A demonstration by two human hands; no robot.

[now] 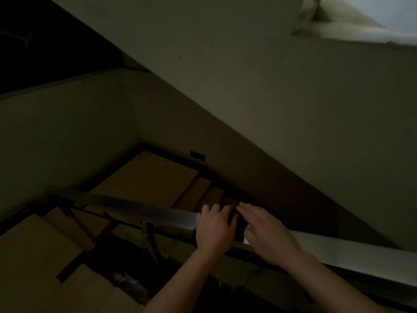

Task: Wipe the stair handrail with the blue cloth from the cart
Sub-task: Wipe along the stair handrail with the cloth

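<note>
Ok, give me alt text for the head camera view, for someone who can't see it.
Two hands press a blue cloth onto a metal stair handrail in a dim stairwell; the left hand curls over it, the right hand lies flat. Tan steps descend below.

Most of blue cloth hidden under my left hand and right hand; only dark sliver shows between. handrail cut by right edge, left end lost in dark.

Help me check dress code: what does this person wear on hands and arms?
Nothing that shows. The left hand and right hand have no gloves; the left forearm and right forearm have no sleeves down to the picture's edge. No watch, ring or bracelet is visible, though the picture is dim.
</note>
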